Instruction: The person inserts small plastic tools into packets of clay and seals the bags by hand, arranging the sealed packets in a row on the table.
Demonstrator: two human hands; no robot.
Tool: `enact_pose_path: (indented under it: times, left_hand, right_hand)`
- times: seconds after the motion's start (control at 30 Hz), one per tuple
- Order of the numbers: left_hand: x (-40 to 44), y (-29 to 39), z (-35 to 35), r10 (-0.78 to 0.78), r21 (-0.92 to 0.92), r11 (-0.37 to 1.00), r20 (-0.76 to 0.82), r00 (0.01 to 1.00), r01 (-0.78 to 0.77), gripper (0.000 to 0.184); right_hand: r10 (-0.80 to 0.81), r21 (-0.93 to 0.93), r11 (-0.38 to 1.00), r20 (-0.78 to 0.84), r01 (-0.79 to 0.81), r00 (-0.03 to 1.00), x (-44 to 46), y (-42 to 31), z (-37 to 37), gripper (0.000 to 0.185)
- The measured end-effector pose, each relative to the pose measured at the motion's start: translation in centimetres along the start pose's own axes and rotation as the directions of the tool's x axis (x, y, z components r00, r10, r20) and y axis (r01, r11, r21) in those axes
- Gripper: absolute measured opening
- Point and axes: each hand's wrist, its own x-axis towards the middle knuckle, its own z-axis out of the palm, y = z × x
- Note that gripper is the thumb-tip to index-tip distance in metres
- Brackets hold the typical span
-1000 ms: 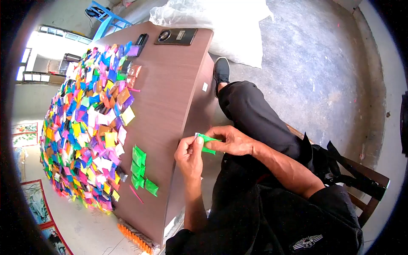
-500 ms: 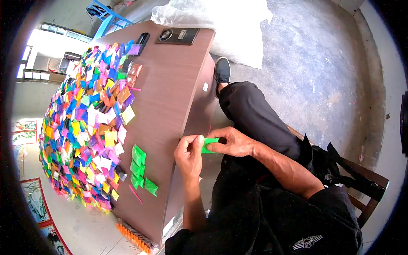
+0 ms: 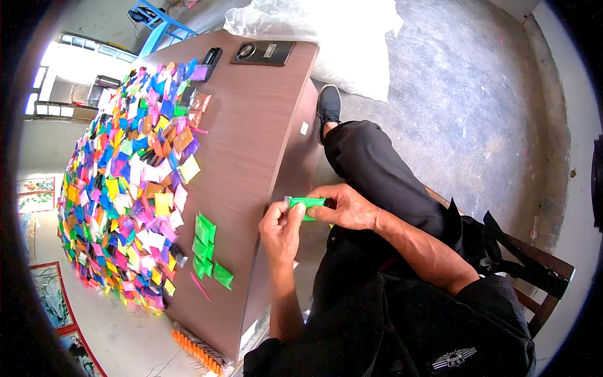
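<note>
A small green packet (image 3: 312, 202) with a pale end is held between my two hands, just off the table's near edge. My left hand (image 3: 281, 231) pinches its left part with thumb and fingers. The right part of the packet is gripped by my right hand (image 3: 344, 208), the thumb lying across it. Part of the packet is covered by the fingers. On the brown table (image 3: 245, 119), several green packets (image 3: 204, 245) lie in a short row, with a pink strip (image 3: 201, 286) beside them.
A large heap of colourful packets (image 3: 135, 188) covers the table's far side. A phone (image 3: 262, 53) and a black object (image 3: 212, 60) lie near its upper end. Beyond are a white sack (image 3: 352, 50) and a blue chair (image 3: 160, 28). Orange items (image 3: 195, 352) are at the lower end.
The green packet has turned between my hands, and its pale end shows again beyond my left thumb. The fingers of both hands have shifted slightly on it. The packets on the table have not moved.
</note>
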Motion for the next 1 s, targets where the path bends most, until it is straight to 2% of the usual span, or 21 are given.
enact_pose_path:
  times: [0.07,0.1,0.2,0.23,0.27,0.33,0.4,0.47,0.63,0.7,0.73,0.8,0.87,0.9,1.0]
  left_hand:
    - [0.0,-0.2,-0.3,0.076,0.147,0.986,0.012,0.997,-0.077,0.018]
    - [0.0,-0.1,-0.3,0.076,0.147,0.986,0.013,0.997,-0.077,0.018]
    - [-0.1,0.1,-0.2,0.014,0.104,0.994,0.031,0.999,-0.018,0.017]
    - [-0.2,-0.2,0.1,-0.016,0.017,1.0,0.019,1.0,0.015,0.017]
    - [-0.2,-0.4,0.3,-0.046,-0.07,0.996,0.009,0.999,0.046,0.017]
    - [-0.4,0.5,1.0,-0.073,-0.121,0.99,0.012,0.997,0.074,0.018]
    - [-0.4,0.7,1.1,-0.1,-0.173,0.98,0.015,0.995,0.101,0.02]
    - [-0.3,0.3,0.6,-0.077,-0.029,0.997,0.026,0.997,0.078,0.021]
    - [0.0,0.0,-0.2,0.008,0.093,0.996,0.039,0.999,-0.012,0.02]
    - [0.0,0.0,-0.4,0.032,0.127,0.991,0.042,0.999,-0.038,0.02]
    - [0.0,-0.2,-0.6,0.011,0.105,0.994,0.058,0.998,-0.017,0.02]
    - [-0.2,0.2,-0.2,-0.011,0.084,0.996,0.073,0.997,0.005,0.019]
    - [-0.5,1.5,1.2,-0.108,-0.288,0.952,0.002,0.994,0.104,0.021]
    - [-0.6,1.2,1.1,-0.109,-0.289,0.952,0.002,0.994,0.105,0.021]
    - [-0.7,0.6,0.9,-0.165,-0.304,0.937,0.049,0.985,0.172,0.023]
  right_hand:
    - [-0.017,0.028,0.999,-0.01,0.017,1.0,0.1,0.4,0.2,0.023]
    - [-0.032,0.055,0.998,-0.021,0.034,0.999,0.1,0.6,0.3,0.024]
    - [0.019,0.135,0.991,0.011,-0.021,1.0,0.2,0.7,-0.1,0.026]
    - [0.02,0.134,0.991,0.013,-0.021,1.0,0.2,0.7,-0.2,0.026]
    - [0.004,0.118,0.993,-0.014,-0.002,1.0,0.1,0.7,-0.2,0.026]
    - [-0.011,0.102,0.995,-0.04,0.015,0.999,0.1,1.0,-0.1,0.026]
    - [-0.092,0.125,0.987,-0.079,0.102,0.993,0.2,1.3,0.0,0.025]
    - [-0.05,0.119,0.991,-0.065,0.058,0.997,0.2,1.2,-0.1,0.025]
    - [0.055,0.144,0.988,-0.018,-0.052,0.998,0.2,0.5,0.1,0.024]
    - [0.074,0.214,0.974,-0.003,-0.071,0.997,0.1,-0.2,0.1,0.023]
    - [0.074,0.214,0.974,-0.003,-0.072,0.997,0.3,0.3,0.0,0.023]
    - [-0.074,0.197,0.977,-0.03,0.079,0.997,0.6,1.7,0.0,0.022]
    - [-0.043,0.267,0.962,-0.042,0.053,0.998,0.5,1.6,0.0,0.022]
    - [-0.006,0.34,0.94,-0.056,0.025,0.998,0.5,1.6,0.1,0.022]
    - [0.066,0.357,0.933,-0.081,-0.033,0.995,0.5,0.9,0.2,0.022]
